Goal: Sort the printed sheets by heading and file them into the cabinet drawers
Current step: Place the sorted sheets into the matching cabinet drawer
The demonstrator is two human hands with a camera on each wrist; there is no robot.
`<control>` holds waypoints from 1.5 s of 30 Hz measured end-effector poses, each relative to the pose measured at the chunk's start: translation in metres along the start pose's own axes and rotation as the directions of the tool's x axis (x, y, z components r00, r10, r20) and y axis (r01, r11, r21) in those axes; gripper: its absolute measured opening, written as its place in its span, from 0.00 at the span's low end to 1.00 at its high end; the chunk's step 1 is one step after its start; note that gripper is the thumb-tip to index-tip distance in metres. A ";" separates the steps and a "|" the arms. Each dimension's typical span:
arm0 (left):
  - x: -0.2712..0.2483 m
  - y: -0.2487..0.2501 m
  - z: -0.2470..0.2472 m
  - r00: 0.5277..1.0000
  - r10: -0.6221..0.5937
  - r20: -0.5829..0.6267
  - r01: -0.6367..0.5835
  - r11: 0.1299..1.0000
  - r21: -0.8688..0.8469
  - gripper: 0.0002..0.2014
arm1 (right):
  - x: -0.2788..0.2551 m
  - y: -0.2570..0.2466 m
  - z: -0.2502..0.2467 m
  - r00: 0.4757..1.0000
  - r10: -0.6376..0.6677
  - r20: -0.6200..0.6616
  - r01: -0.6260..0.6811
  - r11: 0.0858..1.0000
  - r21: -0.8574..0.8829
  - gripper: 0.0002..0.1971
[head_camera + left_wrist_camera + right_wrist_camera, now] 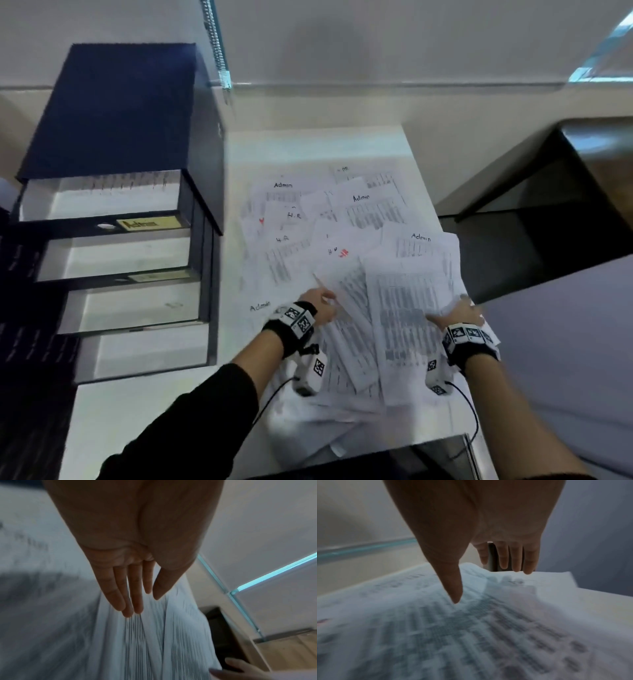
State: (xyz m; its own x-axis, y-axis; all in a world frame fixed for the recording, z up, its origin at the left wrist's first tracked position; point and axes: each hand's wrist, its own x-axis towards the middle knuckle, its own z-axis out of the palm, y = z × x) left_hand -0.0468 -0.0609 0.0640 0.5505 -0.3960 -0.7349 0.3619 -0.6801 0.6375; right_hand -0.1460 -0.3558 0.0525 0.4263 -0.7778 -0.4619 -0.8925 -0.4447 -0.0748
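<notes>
sorting stage: left hand and right hand, fingers straight, press the loose printed sheets. next: pull one heading's sheets for the admin drawer.

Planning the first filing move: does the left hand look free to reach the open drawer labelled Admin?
Probably yes. The left hand lies open on the loose sheets, gripping nothing, and the Admin drawer stands open to its left with nothing visible between them.
</notes>
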 end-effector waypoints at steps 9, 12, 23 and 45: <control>0.040 0.033 0.100 0.966 -0.108 -0.235 0.097 0.994 -0.057 0.31 | 0.011 0.021 0.033 0.919 -0.361 0.159 0.326 0.921 0.213 0.33; 0.040 0.033 0.091 0.936 -0.073 -0.346 0.039 0.994 -0.102 0.21 | 0.009 0.015 0.039 0.826 -0.527 0.199 0.481 0.843 0.241 0.18; 0.004 -0.009 0.030 0.891 -0.117 -0.439 0.088 0.993 -0.084 0.28 | 0.029 -0.052 0.030 0.893 -0.448 0.041 0.349 0.747 0.566 0.09; -0.029 -0.086 -0.008 0.909 -0.327 -0.259 0.265 0.932 -0.246 0.11 | 0.002 -0.108 0.067 0.703 -0.418 0.576 -0.036 0.787 0.616 0.10</control>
State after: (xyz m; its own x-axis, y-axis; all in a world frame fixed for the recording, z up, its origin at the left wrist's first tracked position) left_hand -0.0884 0.0141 0.0322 0.5771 0.0223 -0.8164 0.6682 -0.5877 0.4562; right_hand -0.0584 -0.2799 0.0005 0.5882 -0.1048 -0.8019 -0.8084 -0.0484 -0.5866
